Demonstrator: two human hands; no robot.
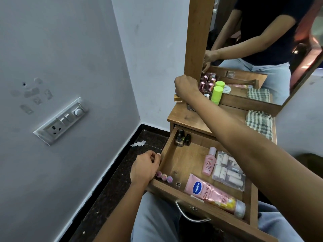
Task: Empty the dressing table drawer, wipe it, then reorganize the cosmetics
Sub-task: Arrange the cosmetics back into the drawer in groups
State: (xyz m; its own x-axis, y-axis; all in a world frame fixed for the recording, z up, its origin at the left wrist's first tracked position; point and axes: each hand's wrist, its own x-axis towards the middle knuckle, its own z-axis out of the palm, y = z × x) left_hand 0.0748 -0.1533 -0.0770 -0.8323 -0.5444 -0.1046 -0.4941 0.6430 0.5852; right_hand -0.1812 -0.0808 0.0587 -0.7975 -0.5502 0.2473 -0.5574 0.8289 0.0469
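The wooden drawer [167, 151] is pulled out over my lap. Inside lie a pink Vaseline tube [209, 191], a small pink bottle [208, 162], a clear pouch of small white tubes [229, 170], dark nail polish bottles [181, 137] in the back left corner and three small pink pots [164, 177] at the front left. My left hand [145, 169] rests curled against the drawer's left wall, thumb on the rim. My right hand [186, 88] reaches over the tabletop and grips a small amber bottle [178, 99] from above.
Pink-capped bottles [208, 82] and a green-capped bottle [216, 95] stand on the dressing table [185, 117] before the mirror [262, 49]. A checked cloth [259, 123] lies folded at the right. A wall socket panel [61, 121] and a floor tissue scrap [138, 143] are on the left.
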